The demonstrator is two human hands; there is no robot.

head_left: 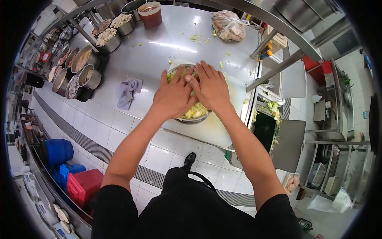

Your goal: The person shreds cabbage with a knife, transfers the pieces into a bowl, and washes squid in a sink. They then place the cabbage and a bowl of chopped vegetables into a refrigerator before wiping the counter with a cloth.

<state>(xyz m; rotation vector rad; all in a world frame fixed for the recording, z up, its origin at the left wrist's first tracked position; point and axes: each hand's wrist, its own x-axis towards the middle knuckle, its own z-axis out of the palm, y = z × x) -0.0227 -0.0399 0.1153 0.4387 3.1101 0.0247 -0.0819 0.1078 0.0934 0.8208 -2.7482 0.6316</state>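
Observation:
Both my hands lie spread over a round metal bowl heaped with chopped green-yellow vegetable. My left hand rests on the left part of the heap, fingers apart and pointing away from me. Beside it, my right hand presses on the right part, its thumb touching or crossing the left hand's fingers. Neither hand grips anything. Much of the bowl's contents is hidden under the palms. Beneath the bowl is a white cutting board at the steel table's front edge.
A crumpled grey-purple cloth lies left of the board. Several metal pots of food, one a steel pot, stand farther left. At the back are a tub of reddish liquid and a tied plastic bag. A bin with vegetable scraps stands right.

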